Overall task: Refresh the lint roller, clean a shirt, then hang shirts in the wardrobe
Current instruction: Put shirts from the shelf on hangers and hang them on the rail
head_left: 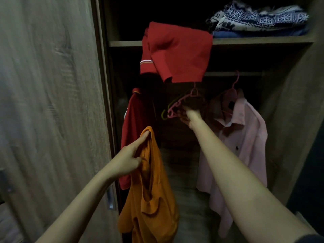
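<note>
The orange shirt (pixel 150 190) is held at its collar by the left grip (pixel 129 159) and hangs lengthwise straight down. The tilted pink hanger (pixel 182 100) is clasped by the right grip (pixel 188 116). It lies up and right of the collar, which must be raised towards it.

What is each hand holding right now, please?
Left hand: pinches the orange shirt.
Right hand: grips the pink hanger.
</note>
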The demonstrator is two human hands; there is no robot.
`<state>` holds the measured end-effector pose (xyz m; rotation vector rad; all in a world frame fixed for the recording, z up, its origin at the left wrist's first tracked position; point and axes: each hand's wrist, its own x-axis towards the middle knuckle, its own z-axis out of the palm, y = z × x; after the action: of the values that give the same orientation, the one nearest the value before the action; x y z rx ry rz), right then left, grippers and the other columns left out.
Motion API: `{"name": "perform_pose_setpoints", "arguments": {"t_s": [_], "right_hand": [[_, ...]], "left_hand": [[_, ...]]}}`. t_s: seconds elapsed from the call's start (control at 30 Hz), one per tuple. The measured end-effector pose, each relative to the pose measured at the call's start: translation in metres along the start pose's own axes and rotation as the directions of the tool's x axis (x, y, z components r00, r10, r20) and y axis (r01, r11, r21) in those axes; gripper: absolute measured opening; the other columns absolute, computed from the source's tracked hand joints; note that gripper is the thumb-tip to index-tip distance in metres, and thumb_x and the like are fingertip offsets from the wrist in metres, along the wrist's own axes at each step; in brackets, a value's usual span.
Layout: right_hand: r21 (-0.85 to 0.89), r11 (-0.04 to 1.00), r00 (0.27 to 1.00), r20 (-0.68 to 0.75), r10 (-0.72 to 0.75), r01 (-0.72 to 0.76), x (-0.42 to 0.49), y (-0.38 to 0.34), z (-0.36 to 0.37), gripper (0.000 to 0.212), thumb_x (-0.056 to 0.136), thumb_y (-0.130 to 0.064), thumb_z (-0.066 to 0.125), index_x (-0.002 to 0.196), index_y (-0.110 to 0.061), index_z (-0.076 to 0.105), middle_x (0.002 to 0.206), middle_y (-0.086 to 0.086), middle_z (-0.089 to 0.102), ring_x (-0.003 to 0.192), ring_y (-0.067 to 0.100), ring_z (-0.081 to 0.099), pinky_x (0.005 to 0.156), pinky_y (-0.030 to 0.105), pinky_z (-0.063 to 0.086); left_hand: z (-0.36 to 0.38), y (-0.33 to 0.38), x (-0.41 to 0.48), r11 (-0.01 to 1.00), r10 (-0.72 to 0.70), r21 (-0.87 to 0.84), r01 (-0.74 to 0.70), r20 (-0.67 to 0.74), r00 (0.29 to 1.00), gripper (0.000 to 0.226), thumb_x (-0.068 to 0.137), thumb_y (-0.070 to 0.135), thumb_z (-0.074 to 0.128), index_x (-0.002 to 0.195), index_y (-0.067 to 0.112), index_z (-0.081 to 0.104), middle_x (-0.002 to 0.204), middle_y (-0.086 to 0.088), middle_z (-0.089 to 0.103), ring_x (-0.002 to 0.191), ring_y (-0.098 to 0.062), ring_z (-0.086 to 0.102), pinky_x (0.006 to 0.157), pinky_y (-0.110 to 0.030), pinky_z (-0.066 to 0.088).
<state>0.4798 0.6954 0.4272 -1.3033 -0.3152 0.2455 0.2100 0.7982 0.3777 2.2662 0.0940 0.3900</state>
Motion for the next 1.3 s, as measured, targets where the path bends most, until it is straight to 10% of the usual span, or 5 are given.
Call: {"name": "perform_pose_setpoints", "arguments": {"t_s": [0.17, 0.3, 0.83, 1.0, 1.3], "right_hand": [[-0.376, 0.921, 0.992, -0.025, -0.122, 0.104, -0.017, 0.009, -0.004, 0.034, 0.096, -0.032, 0.047, 0.117, -0.007, 0.059, 0.077, 0.008, 0.06, 0.043, 0.011, 0.052, 0.034, 0.015, 0.033], [-0.624, 0.724, 0.939, 0.047, -0.341, 0.294, -0.026, 0.024, -0.004, 0.03, 0.093, -0.024, 0.051, 0.115, -0.008, 0.064, 0.108, 0.017, 0.068, 0.101, 0.033, 0.062, 0.081, 0.028, 0.046], [-0.648, 0.737, 0.868, -0.237, -0.436, 0.193, -0.031, 0.043, 0.044, 0.095, 0.079, -0.048, 0.067, 0.15, -0.014, 0.013, 0.132, 0.017, 0.054, 0.13, 0.035, 0.04, 0.108, 0.048, 0.023], [-0.661, 0.723, 0.835, -0.269, -0.48, 0.203, -0.027, 0.04, 0.03, 0.082, 0.08, -0.029, 0.067, 0.147, -0.018, 0.023, 0.136, 0.014, 0.05, 0.133, 0.031, 0.036, 0.11, 0.044, 0.019], [-0.671, 0.666, 0.766, -0.226, -0.602, 0.326, -0.031, 0.042, -0.009, 0.032, 0.092, -0.014, 0.052, 0.122, -0.008, 0.058, 0.111, 0.016, 0.064, 0.114, 0.033, 0.051, 0.097, 0.041, 0.036]], "left_hand": [[0.002, 0.001, -0.001, 1.0, -0.002, -0.022, 0.002, -0.017, 1.0, 0.087, 0.088, -0.014, 0.045, 0.141, 0.048, 0.012, 0.141, 0.019, 0.021, 0.106, 0.021, 0.043, 0.08, -0.003, 0.044], [0.003, -0.001, -0.003, 1.0, -0.004, -0.031, 0.004, -0.012, 1.0, 0.086, 0.089, -0.011, 0.046, 0.14, 0.049, 0.012, 0.139, 0.018, 0.025, 0.104, 0.006, 0.048, 0.081, -0.011, 0.049], [-0.005, -0.01, -0.006, 0.999, -0.011, -0.037, 0.009, -0.04, 0.999, 0.087, 0.089, -0.01, 0.047, 0.146, 0.043, 0.01, 0.143, 0.021, 0.018, 0.139, -0.01, 0.029, 0.11, -0.029, 0.038], [-0.008, -0.011, -0.006, 0.999, -0.028, -0.038, 0.027, -0.027, 0.999, 0.086, 0.09, -0.009, 0.047, 0.143, 0.048, 0.009, 0.141, 0.02, 0.018, 0.113, 0.008, 0.043, 0.083, -0.01, 0.048], [0.001, -0.007, 0.001, 0.999, -0.004, -0.037, 0.004, -0.01, 1.0, 0.086, 0.089, -0.011, 0.047, 0.141, 0.048, 0.011, 0.142, 0.019, 0.021, 0.112, 0.007, 0.047, 0.087, -0.008, 0.047]]}}
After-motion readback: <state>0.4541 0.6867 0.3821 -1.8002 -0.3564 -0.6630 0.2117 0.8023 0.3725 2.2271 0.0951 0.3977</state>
